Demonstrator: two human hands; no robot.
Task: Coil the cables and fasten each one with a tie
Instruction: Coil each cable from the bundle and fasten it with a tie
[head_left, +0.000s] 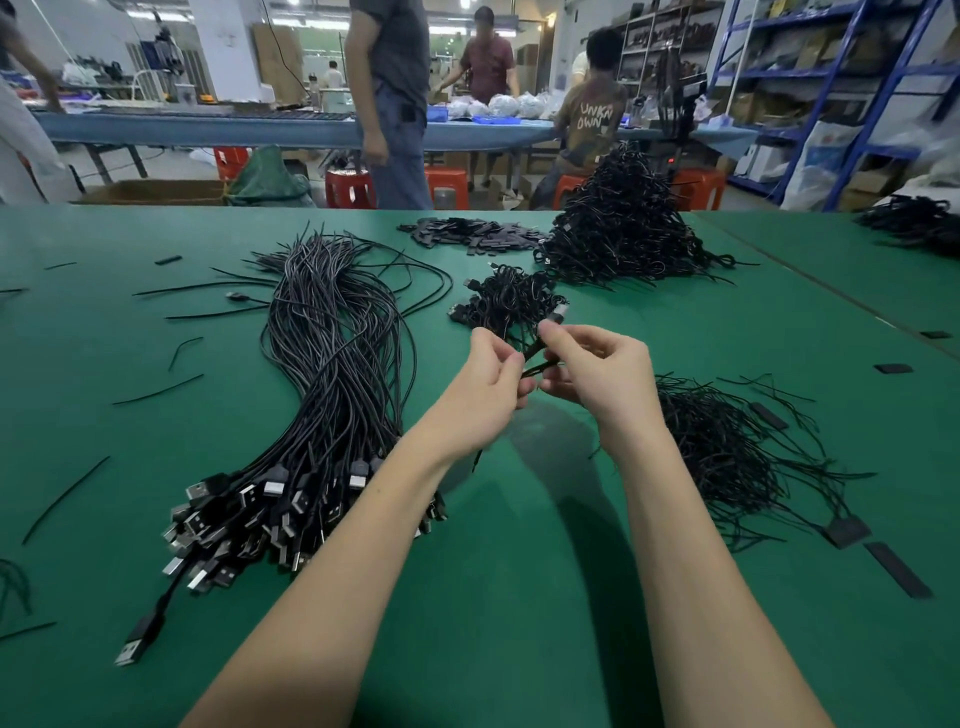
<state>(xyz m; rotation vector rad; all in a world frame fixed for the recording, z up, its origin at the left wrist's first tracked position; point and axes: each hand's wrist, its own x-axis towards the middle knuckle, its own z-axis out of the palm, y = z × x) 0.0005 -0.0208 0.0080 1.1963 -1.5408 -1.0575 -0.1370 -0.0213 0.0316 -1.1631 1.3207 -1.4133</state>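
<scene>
Both hands meet above the middle of the green table. My left hand and my right hand each pinch a black cable held between them; its silver plug sticks up beside my right fingers. To my left lies a long bundle of uncoiled black USB cables, plugs toward me. A loose pile of thin black ties lies to the right. Just beyond my hands sits a small heap of coiled cables.
A large mound of coiled cables rises at the back right, with a scatter of flat black pieces beside it. Stray ties lie over the left of the table. Beyond the far edge, several people stand or sit among red stools, a long bench and shelving.
</scene>
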